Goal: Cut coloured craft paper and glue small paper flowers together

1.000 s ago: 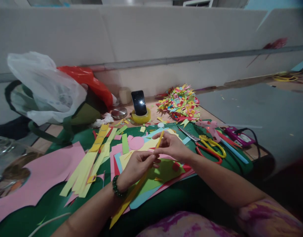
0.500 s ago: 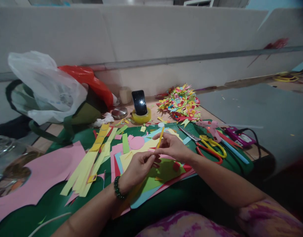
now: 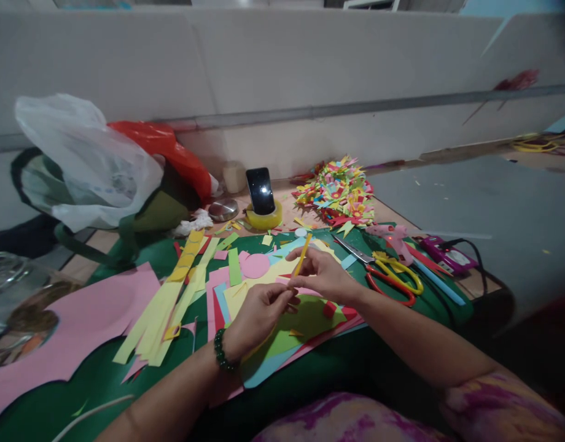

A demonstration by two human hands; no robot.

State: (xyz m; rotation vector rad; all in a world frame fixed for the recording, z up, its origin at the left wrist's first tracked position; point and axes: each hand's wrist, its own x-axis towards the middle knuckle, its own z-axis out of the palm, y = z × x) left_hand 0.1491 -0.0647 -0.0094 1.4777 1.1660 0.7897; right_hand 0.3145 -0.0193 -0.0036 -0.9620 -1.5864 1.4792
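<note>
My left hand (image 3: 257, 313) and my right hand (image 3: 322, 273) meet above a spread of coloured paper sheets (image 3: 305, 319) on a green mat (image 3: 93, 380). Both pinch a narrow yellow paper strip (image 3: 302, 256). Its upper end sticks up past my right fingers; the rest runs down under my left hand and is mostly hidden. A dark bead bracelet (image 3: 222, 351) circles my left wrist.
Long yellow paper strips (image 3: 172, 294) lie at the left, a pink sheet (image 3: 56, 331) beyond them. Scissors with yellow and red handles (image 3: 393, 276) lie right of my hands. A phone (image 3: 260, 191) stands in a tape roll. Behind are a heap of paper flowers (image 3: 340, 193) and plastic bags (image 3: 86, 162).
The yellow strip has been drawn up through my hands: its long tail below my left wrist has vanished and the top end now stands higher. Both hands stay almost in place.
</note>
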